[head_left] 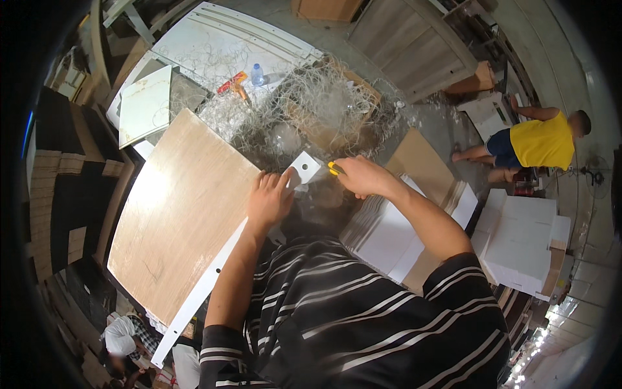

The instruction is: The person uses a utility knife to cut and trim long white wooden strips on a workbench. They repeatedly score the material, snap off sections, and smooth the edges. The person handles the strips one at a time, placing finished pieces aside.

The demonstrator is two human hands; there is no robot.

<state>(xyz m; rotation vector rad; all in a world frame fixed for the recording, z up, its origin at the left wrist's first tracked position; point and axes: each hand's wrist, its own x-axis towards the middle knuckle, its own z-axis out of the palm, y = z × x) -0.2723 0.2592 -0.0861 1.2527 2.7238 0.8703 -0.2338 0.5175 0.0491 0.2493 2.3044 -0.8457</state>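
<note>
Where the white strip [208,285] narrows toward the person's left, its far, holed end [313,172] lies in front of the body, between the two hands. Its long axis seems to run aslant from the lower left up to that end, though the left hand [269,201] and forearm hide the middle, so I cannot be sure it is one piece throughout. The left hand is nearer, touching the strip, knuckles up and fingers bent close together; whether it pinches or only presses, I cannot tell. Just to the right of the end, the right hand [363,177] is curled around a yellow cutter [336,168], which points left at the strip; contact cannot be made out. The right forearm slants in from the lower right, elbow bent outward; the left comes up more steeply.

Beside the strip on the left lies a wood-grain board [178,217]. Beyond the hands spreads a tangle of curly scraps [330,97], with a bottle [257,76] near it. White panels [382,236] are stacked below the right forearm; farther right is a co-worker [541,139] in yellow.
</note>
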